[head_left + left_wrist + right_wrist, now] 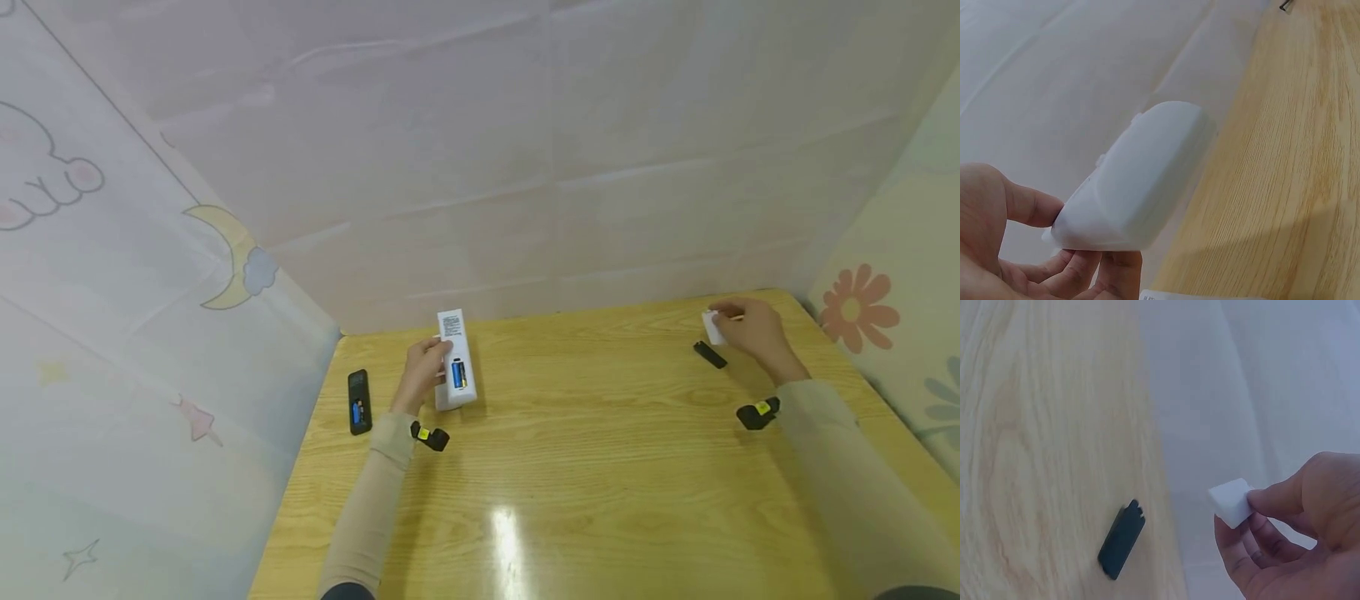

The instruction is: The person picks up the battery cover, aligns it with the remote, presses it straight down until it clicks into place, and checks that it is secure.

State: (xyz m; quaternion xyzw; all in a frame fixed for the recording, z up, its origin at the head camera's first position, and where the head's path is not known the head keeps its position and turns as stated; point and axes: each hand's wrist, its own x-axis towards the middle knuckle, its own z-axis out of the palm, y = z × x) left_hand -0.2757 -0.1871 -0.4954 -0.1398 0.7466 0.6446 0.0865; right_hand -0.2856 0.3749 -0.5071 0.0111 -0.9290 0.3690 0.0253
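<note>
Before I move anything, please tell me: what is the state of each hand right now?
Left hand: closed, holding a white device.
Right hand: closed, pinching a small white piece.

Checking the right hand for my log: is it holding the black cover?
No, the black cover lies on the table while the right hand pinches a white piece.

From where I stand, the print (451, 322) on the white remote control (466, 348) is too small to read, and it partly hides the left hand (423, 372). The right hand (756, 330) covers part of a white piece (713, 334). The left wrist view's top edge crops a dark object (1285, 5).
</note>
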